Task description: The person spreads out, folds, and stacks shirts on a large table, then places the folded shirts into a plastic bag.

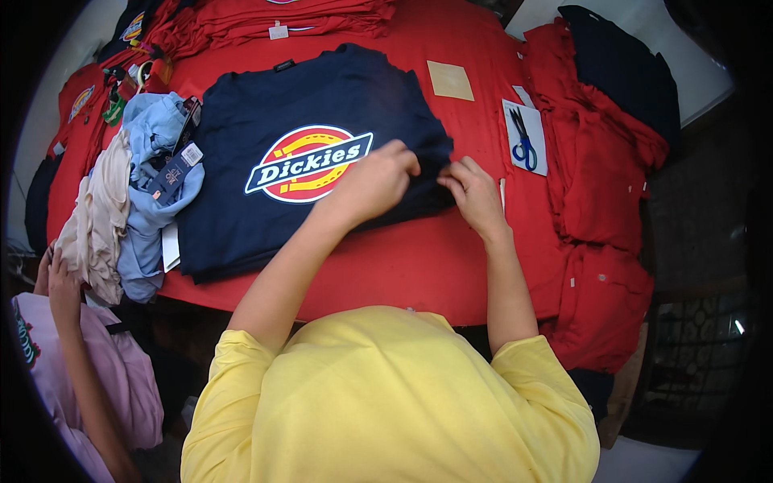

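A navy T-shirt (233, 109) with a red, yellow and white printed emblem on its chest lies spread on a red cloth-covered table (419, 270). My left hand (382, 181) is over the shirt, just right of the emblem, its fingers curled closed on the dark fabric; the fingertips are partly hidden. At the shirt's right edge, my right hand (475, 193) pinches a bit of the navy cloth between thumb and fingers. The two hands are a short way apart, with dark folds between them.
Blue-handled scissors (523, 149) rest on white paper at right, near a tan paper square (451, 80). Red garments (596, 161) are heaped along the right edge. Light blue and cream clothes (153, 137) lie left, where another person's hand (63, 282) touches them.
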Action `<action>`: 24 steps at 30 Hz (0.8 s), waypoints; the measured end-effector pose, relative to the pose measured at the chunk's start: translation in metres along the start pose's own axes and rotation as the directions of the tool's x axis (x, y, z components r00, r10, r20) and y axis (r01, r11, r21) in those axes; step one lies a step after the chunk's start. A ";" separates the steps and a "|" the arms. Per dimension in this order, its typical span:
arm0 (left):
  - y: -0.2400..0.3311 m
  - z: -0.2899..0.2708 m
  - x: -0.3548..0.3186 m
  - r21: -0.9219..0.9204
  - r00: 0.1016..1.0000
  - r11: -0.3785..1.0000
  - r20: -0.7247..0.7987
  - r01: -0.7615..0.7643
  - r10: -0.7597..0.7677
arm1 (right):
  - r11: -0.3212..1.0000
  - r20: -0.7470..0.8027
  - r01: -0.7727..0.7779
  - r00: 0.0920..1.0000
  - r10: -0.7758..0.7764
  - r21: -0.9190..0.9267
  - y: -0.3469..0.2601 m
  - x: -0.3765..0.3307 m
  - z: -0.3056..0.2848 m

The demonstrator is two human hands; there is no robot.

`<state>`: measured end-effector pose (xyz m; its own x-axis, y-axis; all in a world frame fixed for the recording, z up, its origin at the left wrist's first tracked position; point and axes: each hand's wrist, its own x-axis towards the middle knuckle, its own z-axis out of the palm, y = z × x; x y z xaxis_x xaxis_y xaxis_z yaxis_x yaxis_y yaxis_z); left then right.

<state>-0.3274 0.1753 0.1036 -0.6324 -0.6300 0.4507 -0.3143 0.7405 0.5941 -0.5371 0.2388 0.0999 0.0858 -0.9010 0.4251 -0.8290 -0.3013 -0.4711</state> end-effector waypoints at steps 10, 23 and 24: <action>0.000 -0.028 0.017 0.010 0.894 0.982 -0.417 0.188 -0.167 | 0.981 0.152 -0.032 0.988 0.002 0.194 0.011 -0.018 0.023; -0.018 0.000 -0.001 0.113 0.948 0.977 -0.286 0.181 -0.142 | 0.817 0.189 -0.255 0.965 0.182 0.518 -0.011 0.024 0.010; -0.021 -0.002 0.001 0.078 0.932 0.983 -0.337 0.167 -0.131 | 0.919 0.208 -0.183 0.972 0.114 0.350 0.000 0.017 0.009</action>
<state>-0.3203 0.1587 0.0934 -0.3100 -0.7635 0.5665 -0.4694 0.6411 0.6072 -0.5307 0.2211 0.1000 0.1038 -0.9745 0.1988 -0.5835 -0.2215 -0.7813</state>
